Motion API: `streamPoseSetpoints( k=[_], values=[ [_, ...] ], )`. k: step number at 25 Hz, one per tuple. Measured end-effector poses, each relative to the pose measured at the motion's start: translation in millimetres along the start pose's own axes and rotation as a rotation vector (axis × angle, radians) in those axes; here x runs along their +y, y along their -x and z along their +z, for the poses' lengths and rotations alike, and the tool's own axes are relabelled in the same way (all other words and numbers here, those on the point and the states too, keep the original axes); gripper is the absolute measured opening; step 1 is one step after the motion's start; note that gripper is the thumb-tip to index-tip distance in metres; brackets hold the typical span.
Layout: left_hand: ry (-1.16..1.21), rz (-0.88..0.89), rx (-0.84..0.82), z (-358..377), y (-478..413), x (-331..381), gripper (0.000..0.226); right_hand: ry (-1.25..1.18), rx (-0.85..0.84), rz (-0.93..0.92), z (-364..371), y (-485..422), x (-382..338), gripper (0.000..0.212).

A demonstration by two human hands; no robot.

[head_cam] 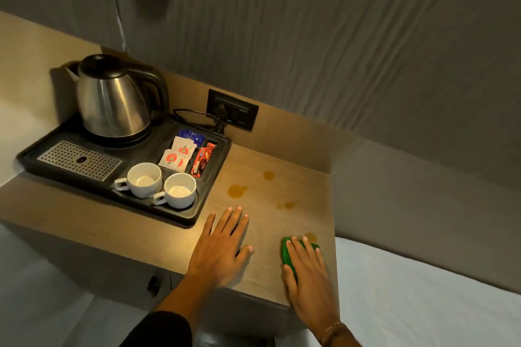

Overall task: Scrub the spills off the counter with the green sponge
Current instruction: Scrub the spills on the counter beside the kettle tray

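Note:
The wooden counter carries several amber spills: a large one, a round one, a small pair and one at the near right, just beyond my fingertips. My right hand lies flat on the green sponge and presses it to the counter near the front right corner; most of the sponge is hidden under the fingers. My left hand rests flat on the counter, fingers spread, holding nothing, just right of the tray.
A black tray at left holds a steel kettle, two white cups, sachets and a metal drip grate. A wall socket with a cord sits behind. A white bed borders the counter's right edge.

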State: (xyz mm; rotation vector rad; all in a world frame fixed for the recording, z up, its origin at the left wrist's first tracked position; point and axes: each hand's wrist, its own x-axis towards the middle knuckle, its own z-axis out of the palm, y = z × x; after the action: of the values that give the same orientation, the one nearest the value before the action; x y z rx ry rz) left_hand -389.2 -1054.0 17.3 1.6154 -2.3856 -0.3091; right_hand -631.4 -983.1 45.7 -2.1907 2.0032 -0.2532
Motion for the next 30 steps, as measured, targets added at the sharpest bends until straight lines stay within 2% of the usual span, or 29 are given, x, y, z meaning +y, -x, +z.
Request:
streamPoseSetpoints(
  k=[3,7,12,14,17,18,20,22,23,26,28,30],
  values=[
    [0.034,0.0,0.02,2.9,0.6,-0.8,0.074,-0.089,0.013,-0.014,-9.0,-12.5,36.3,0.057],
    [0.041,-0.007,0.051,4.9,-0.1,-1.4,0.073,-0.139,0.073,0.066,-15.5,-81.0,29.7,0.05],
    [0.05,-0.012,0.058,4.9,3.1,-1.6,0.073,-0.091,-0.037,-0.223,-13.0,-43.6,68.4,0.055],
    [0.052,-0.019,0.065,3.2,2.8,1.0,0.072,-0.095,-0.003,-0.163,-21.4,-62.9,86.1,0.052],
    [0.053,-0.023,0.042,-1.8,2.8,3.4,0.073,-0.087,0.065,0.052,-25.2,-133.1,48.3,0.05],
    [0.05,-0.026,0.041,-2.5,3.1,4.0,0.073,-0.063,0.048,0.028,-20.8,-144.3,28.1,0.05],
    [0.054,-0.026,0.035,-3.0,3.3,5.0,0.072,-0.076,-0.002,-0.156,-6.0,-137.9,12.3,0.051],
    [0.063,-0.036,0.045,-3.2,2.6,4.8,0.072,-0.059,-0.052,-0.314,-1.2,-107.4,29.4,0.052],
    [0.062,-0.039,0.043,-3.2,2.9,4.2,0.071,-0.052,-0.055,-0.336,-6.1,-96.2,43.4,0.053],
    [0.062,-0.031,0.035,-0.8,3.5,3.6,0.072,-0.097,-0.007,-0.222,-16.8,-131.5,62.6,0.052],
    [0.067,-0.041,0.027,1.0,1.7,2.8,0.072,-0.077,0.075,-0.047,-19.2,-191.1,37.8,0.05],
    [0.087,-0.06,0.041,2.3,-0.5,3.5,0.073,-0.074,0.067,-0.031,-14.8,-238.0,-3.6,0.05]
  ],
)
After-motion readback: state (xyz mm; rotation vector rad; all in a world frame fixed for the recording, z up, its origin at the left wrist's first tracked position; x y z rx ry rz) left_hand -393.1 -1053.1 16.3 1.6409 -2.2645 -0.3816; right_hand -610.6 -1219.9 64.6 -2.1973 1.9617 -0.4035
